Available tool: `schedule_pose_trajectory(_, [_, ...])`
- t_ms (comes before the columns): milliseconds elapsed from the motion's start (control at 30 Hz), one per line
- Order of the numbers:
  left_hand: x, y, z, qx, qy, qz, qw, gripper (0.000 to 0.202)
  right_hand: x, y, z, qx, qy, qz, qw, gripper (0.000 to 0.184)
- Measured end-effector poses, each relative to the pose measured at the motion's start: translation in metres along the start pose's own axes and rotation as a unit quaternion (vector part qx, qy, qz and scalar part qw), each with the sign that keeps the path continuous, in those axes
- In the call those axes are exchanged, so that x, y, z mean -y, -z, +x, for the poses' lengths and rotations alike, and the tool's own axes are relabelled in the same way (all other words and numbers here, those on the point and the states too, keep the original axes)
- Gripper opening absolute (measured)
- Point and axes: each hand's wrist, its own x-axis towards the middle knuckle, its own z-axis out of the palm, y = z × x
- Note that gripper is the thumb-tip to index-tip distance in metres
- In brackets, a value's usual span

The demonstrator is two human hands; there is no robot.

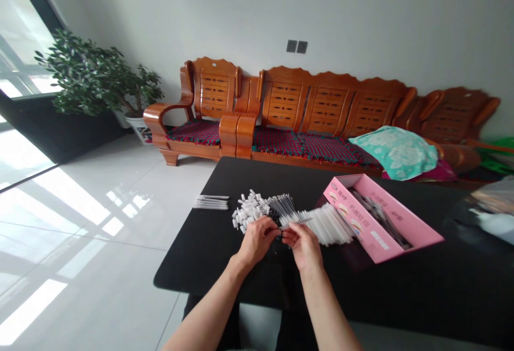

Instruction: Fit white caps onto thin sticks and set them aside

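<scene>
My left hand (259, 239) and my right hand (304, 242) meet over the table's near side, fingertips pinched close together. Between them is a slim pen-like stick (301, 221), its end reaching past my right fingers; its details are too small to make out. Just beyond my left hand lies a heap of short white caps (249, 209). Thin dark-tipped rods (283, 205) are fanned out behind my fingertips, with small black pieces (273, 214) beside them. A row of translucent white tubes (327, 225) spreads to the right of my right hand.
On the black table (209, 260), several whitish sticks (211, 202) lie side by side at the left edge. A pink box (371, 238) holding dark slim items stands at the right. Plastic bags (498, 204) sit far right. Behind is a wooden sofa (289, 99).
</scene>
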Motion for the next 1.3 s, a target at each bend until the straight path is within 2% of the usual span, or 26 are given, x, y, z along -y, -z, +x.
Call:
schedule_pose_trajectory(167, [0.001, -0.004, -0.004, 0.022, -0.017, 0.018, 0.999, 0.018, -0.002, 0.007, 0.005, -0.007, -0.017, -0.017, 1.0, 0.024])
schedule_pose_trajectory(267, [0.013, 0.001, -0.006, 0.024, -0.002, 0.029, 0.999, 0.015, 0.002, 0.015, 0.008, -0.014, 0.003, -0.03, 0.999, 0.026])
schedule_pose_trajectory(367, [0.037, 0.018, -0.004, -0.051, 0.048, 0.089, 0.994, 0.012, 0.011, 0.022, 0.008, -0.001, 0.027, -0.043, 0.999, 0.028])
schedule_pose_trajectory(433, [0.056, 0.034, -0.003, -0.109, 0.094, 0.153, 0.978, 0.01, 0.016, 0.025, 0.007, 0.015, 0.022, -0.063, 0.998, 0.03])
schedule_pose_trajectory(500, [0.074, 0.051, -0.002, -0.143, 0.14, 0.215, 0.956, 0.01, 0.019, 0.025, 0.004, 0.027, 0.014, -0.074, 0.997, 0.034])
schedule_pose_trajectory(567, [0.088, 0.062, -0.003, -0.142, 0.184, 0.257, 0.938, 0.009, 0.019, 0.022, 0.001, 0.033, 0.009, -0.077, 0.996, 0.046])
schedule_pose_trajectory(667, [0.099, 0.068, -0.007, -0.115, 0.221, 0.28, 0.927, 0.012, 0.015, 0.016, -0.005, 0.048, 0.008, -0.084, 0.995, 0.062])
schedule_pose_trajectory(1000, [0.104, 0.065, -0.014, -0.078, 0.194, 0.267, 0.941, 0.009, 0.013, 0.016, -0.008, 0.121, -0.005, -0.07, 0.99, 0.034])
schedule_pose_trajectory(1133, [0.103, 0.066, -0.016, -0.084, 0.206, 0.253, 0.942, 0.009, 0.013, 0.015, -0.008, 0.15, -0.005, -0.024, 0.988, 0.034])
schedule_pose_trajectory(1300, [0.098, 0.064, -0.018, -0.097, 0.219, 0.228, 0.944, 0.01, 0.012, 0.012, -0.009, 0.154, 0.012, -0.026, 0.988, 0.036])
